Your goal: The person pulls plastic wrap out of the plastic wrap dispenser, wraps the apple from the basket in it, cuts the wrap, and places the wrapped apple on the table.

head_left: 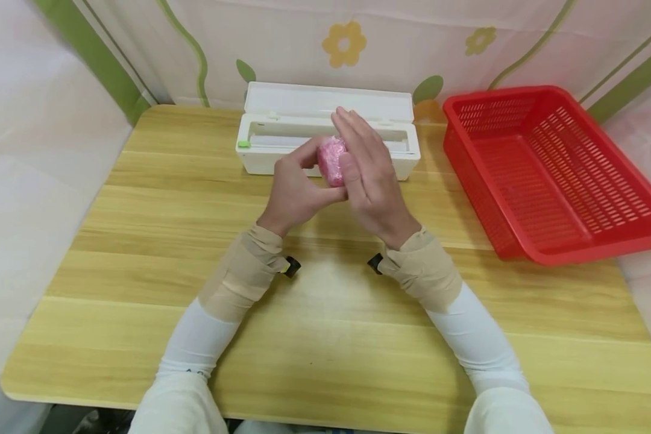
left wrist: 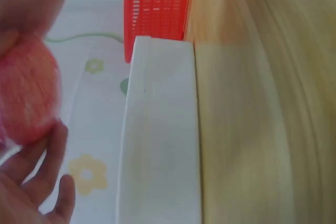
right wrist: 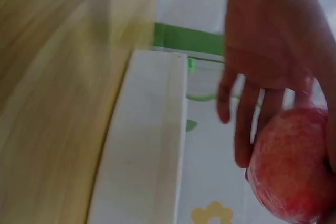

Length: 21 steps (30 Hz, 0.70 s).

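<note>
A round red-pink apple point(head_left: 332, 161), wrapped in shiny clear film, is held up in the air in the head view. My left hand point(head_left: 298, 194) grips it from the left, thumb on the near side and fingers at the far side. Against its right side lies my right hand point(head_left: 371, 181), palm and thumb touching the film, its fingers straight and pointing away. Behind and below both hands stands a white film dispenser box point(head_left: 325, 164), its lid point(head_left: 328, 99) raised and a pale roll point(head_left: 282, 141) inside. The left wrist view shows the wrapped apple point(left wrist: 29, 95) between both hands.
To the right, a red slotted plastic basket point(head_left: 499, 211) stands on the wooden table point(head_left: 336, 361). A green tab point(head_left: 243, 144) sits at the box's left end. Behind the table hangs a flower-printed curtain point(head_left: 293, 36).
</note>
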Motion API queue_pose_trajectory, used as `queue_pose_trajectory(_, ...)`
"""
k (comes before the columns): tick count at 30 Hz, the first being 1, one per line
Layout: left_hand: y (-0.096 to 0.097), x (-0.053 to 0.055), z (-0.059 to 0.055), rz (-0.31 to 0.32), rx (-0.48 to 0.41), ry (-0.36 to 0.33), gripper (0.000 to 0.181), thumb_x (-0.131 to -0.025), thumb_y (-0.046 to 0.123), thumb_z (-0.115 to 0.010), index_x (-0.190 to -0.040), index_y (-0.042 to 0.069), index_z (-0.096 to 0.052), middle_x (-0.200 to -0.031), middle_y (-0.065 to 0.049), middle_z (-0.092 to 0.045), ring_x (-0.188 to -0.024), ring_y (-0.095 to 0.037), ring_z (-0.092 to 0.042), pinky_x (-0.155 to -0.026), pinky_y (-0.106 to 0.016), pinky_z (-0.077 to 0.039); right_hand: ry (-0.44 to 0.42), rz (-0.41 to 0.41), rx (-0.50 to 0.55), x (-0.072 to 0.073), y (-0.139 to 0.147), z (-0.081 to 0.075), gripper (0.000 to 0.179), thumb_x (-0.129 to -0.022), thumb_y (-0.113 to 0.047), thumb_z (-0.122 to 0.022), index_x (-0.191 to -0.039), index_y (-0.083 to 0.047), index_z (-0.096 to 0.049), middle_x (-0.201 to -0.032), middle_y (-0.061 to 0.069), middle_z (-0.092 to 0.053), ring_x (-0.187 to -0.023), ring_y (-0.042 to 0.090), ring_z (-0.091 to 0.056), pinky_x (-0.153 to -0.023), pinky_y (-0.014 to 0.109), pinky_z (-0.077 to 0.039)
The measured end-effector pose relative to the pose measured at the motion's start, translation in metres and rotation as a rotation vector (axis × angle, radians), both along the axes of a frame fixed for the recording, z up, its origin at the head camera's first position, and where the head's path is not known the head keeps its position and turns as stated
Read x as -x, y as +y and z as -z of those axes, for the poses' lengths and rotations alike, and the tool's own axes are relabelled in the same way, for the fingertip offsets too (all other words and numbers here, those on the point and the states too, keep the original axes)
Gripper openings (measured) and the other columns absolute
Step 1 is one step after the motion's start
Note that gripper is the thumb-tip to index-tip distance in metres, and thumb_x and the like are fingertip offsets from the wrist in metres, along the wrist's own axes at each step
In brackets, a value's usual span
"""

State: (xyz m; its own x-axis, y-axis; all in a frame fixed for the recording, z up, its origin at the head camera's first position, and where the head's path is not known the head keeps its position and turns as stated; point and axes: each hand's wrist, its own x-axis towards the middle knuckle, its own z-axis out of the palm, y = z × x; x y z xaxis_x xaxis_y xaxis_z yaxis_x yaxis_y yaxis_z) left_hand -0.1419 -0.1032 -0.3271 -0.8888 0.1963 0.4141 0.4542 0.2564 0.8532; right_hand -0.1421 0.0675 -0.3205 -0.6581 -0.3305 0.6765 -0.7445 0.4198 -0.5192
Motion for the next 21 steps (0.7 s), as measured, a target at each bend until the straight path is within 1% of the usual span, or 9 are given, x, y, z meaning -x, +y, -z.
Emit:
queue_pose_trajectory(2,0.002,-0.002,-0.002,-0.052,0.081,0.044,0.059,-0.075,0.020,-0.094,-0.127,0.004,-0.072,-0.116,-0.010,-0.079,-0.100,-0.016,-0.074,-0.088,-0.030,-0.061,0.018,0.025,-0.050,0.000,-0.003,0.003,0.051,-0.112,-0.019,-0.039,-0.159,-0.001,-0.042,-0.165,0.019,-0.043,-0.158,0.036,-0.036,-0.134,0.042,-0.024)
queue_pose_trajectory(5,0.003,-0.004,-0.005,-0.160,0.222,0.128,0.051,-0.078,0.027,-0.090,-0.121,0.004,-0.075,-0.097,-0.010,-0.080,-0.078,-0.018,-0.071,-0.073,-0.028,-0.059,0.027,0.072,-0.136,-0.001,-0.005,0.007,0.051,-0.112,-0.023,-0.040,-0.159,-0.003,-0.043,-0.162,0.018,-0.045,-0.155,0.035,-0.039,-0.132,0.043,-0.028)
queue_pose_trajectory(8,0.002,-0.005,-0.006,-0.199,0.301,0.176,0.046,-0.079,0.030,-0.087,-0.115,0.004,-0.076,-0.088,-0.010,-0.078,-0.067,-0.019,-0.062,-0.065,-0.028,-0.053,-0.048,0.020,-0.182,0.001,-0.002,0.008,0.055,-0.111,-0.026,-0.042,-0.163,-0.009,-0.038,-0.167,0.012,-0.040,-0.158,0.027,-0.036,-0.131,0.043,-0.031)
queue_pose_trajectory(10,-0.002,-0.003,-0.006,-0.162,0.277,0.144,0.047,-0.079,0.030,-0.089,-0.117,0.006,-0.076,-0.093,-0.009,-0.079,-0.073,-0.016,-0.065,-0.069,-0.027,-0.056,-0.182,-0.091,-0.104,0.003,0.004,0.005,0.057,-0.110,-0.027,-0.041,-0.166,-0.015,-0.034,-0.170,0.005,-0.038,-0.158,0.020,-0.036,-0.129,0.042,-0.035)
queue_pose_trajectory(13,-0.009,0.001,-0.006,-0.055,0.149,0.032,0.059,-0.075,0.026,-0.096,-0.127,0.008,-0.074,-0.114,-0.006,-0.079,-0.095,-0.012,-0.070,-0.085,-0.029,-0.060,-0.326,-0.206,0.165,0.007,0.013,-0.003,0.058,-0.109,-0.024,-0.039,-0.166,-0.013,-0.033,-0.170,0.003,-0.041,-0.155,0.017,-0.040,-0.126,0.041,-0.038)
queue_pose_trajectory(15,-0.012,0.003,-0.006,-0.008,0.068,-0.037,0.066,-0.072,0.024,-0.099,-0.132,0.011,-0.072,-0.121,-0.004,-0.077,-0.105,-0.010,-0.069,-0.092,-0.030,-0.059,-0.322,-0.219,0.321,0.008,0.016,-0.006,0.055,-0.109,-0.021,-0.036,-0.162,-0.007,-0.039,-0.165,0.008,-0.048,-0.152,0.020,-0.045,-0.125,0.041,-0.038)
queue_pose_trajectory(16,-0.012,0.003,-0.006,0.009,0.041,-0.055,0.068,-0.072,0.022,-0.099,-0.134,0.011,-0.071,-0.123,-0.003,-0.077,-0.107,-0.010,-0.068,-0.094,-0.031,-0.058,-0.299,-0.194,0.356,0.008,0.016,-0.006,0.054,-0.108,-0.021,-0.036,-0.160,-0.005,-0.042,-0.163,0.010,-0.050,-0.151,0.021,-0.047,-0.125,0.041,-0.038)
queue_pose_trajectory(18,-0.011,0.002,-0.006,0.042,0.017,-0.065,0.069,-0.072,0.021,-0.099,-0.134,0.011,-0.071,-0.124,-0.003,-0.076,-0.108,-0.012,-0.067,-0.094,-0.032,-0.058,-0.238,-0.141,0.337,0.007,0.014,-0.005,0.051,-0.109,-0.020,-0.037,-0.156,-0.002,-0.048,-0.161,0.014,-0.051,-0.150,0.022,-0.047,-0.125,0.041,-0.040)
queue_pose_trajectory(21,-0.006,-0.001,-0.007,0.078,0.038,-0.046,0.066,-0.073,0.018,-0.097,-0.133,0.008,-0.071,-0.123,-0.005,-0.077,-0.108,-0.013,-0.070,-0.096,-0.031,-0.059,-0.157,-0.064,0.201,0.004,0.007,0.001,0.046,-0.109,-0.021,-0.041,-0.150,-0.004,-0.056,-0.151,0.016,-0.058,-0.137,0.022,-0.058,-0.112,0.042,-0.054)
